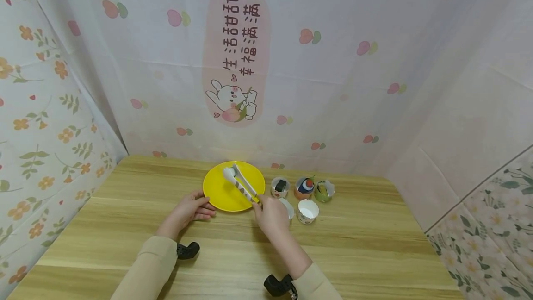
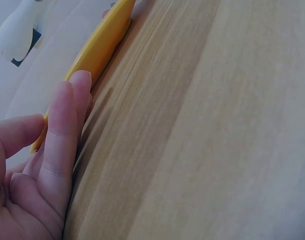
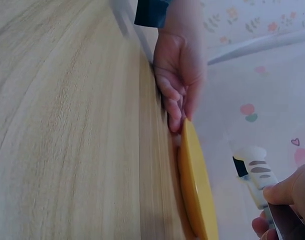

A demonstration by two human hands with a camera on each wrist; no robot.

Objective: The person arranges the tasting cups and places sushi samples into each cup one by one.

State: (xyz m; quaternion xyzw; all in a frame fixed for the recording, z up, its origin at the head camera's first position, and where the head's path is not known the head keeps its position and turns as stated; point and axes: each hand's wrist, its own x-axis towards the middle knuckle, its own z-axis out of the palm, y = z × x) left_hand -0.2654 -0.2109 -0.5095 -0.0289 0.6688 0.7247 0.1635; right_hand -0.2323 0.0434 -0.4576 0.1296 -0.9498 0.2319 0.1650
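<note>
My left hand (image 1: 195, 208) pinches the left rim of a round yellow plate (image 1: 216, 198), thumb above and fingers at the underside. In the left wrist view the plate (image 2: 100, 42) appears edge-on, slightly off the wooden table near the hand. My right hand (image 1: 272, 214) grips white tongs (image 1: 243, 189) with a spotted pattern, above the plate. Between the rounded tips of the tongs is a small dark piece (image 3: 240, 166), also visible as a black corner (image 2: 27, 47) in the left wrist view; its kind cannot be told.
Several paper cups stand right of the plate: one with a black block (image 1: 281, 185), one with a dark blue and red piece (image 1: 306, 185), one green cup (image 1: 324, 193) with yellowish contents, a white cup (image 1: 308, 211), and another cup (image 1: 287, 208) partly behind my right hand. Printed curtains surround the table.
</note>
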